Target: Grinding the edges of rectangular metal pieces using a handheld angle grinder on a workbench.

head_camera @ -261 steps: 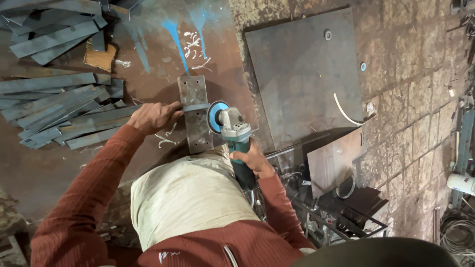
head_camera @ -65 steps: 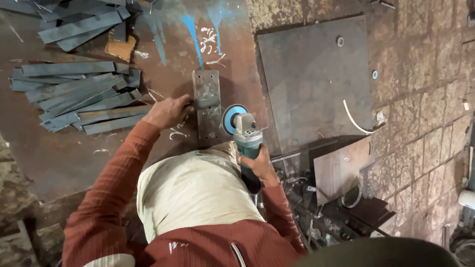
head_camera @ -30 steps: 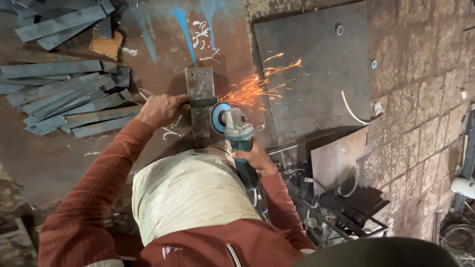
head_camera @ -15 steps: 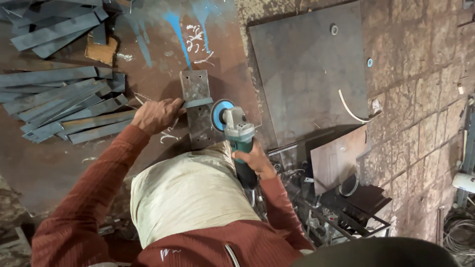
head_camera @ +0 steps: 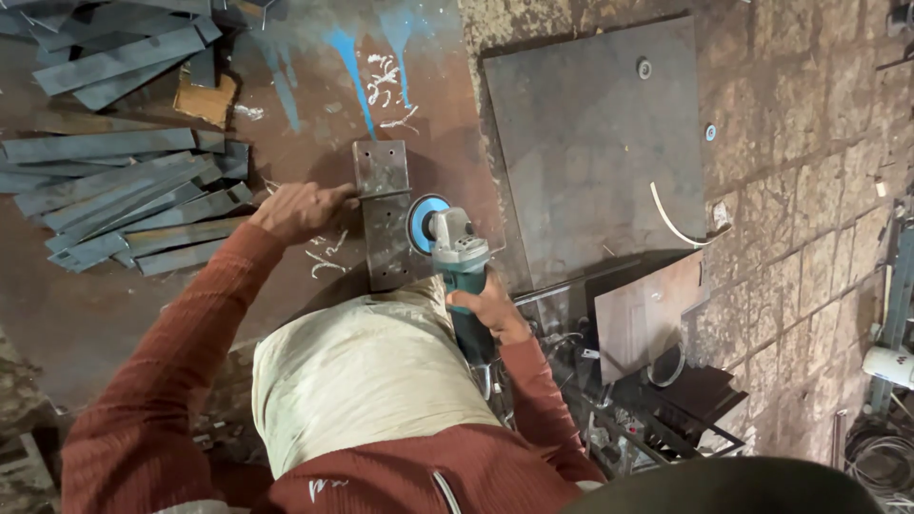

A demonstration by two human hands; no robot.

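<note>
Down on the rusty floor, left hand [head_camera: 297, 207] stretches out pinning the steel plate [head_camera: 386, 214], right hand [head_camera: 493, 309] clenched round the angle grinder [head_camera: 455, 249] just beside it.

The bracket [head_camera: 384, 214] lies on the plate [head_camera: 143, 314], strips [head_camera: 124, 205] to its left. The grinder [head_camera: 455, 249] sits at its right, a sheet [head_camera: 590, 133] beyond.

head view: one camera, worn high on the person's head | faces steeply down past red-sleeved arms | mid-range, not close | frame takes in rusty brown steel floor plate [head_camera: 114, 314] and, at right, tan brick paving [head_camera: 809, 190]
</note>
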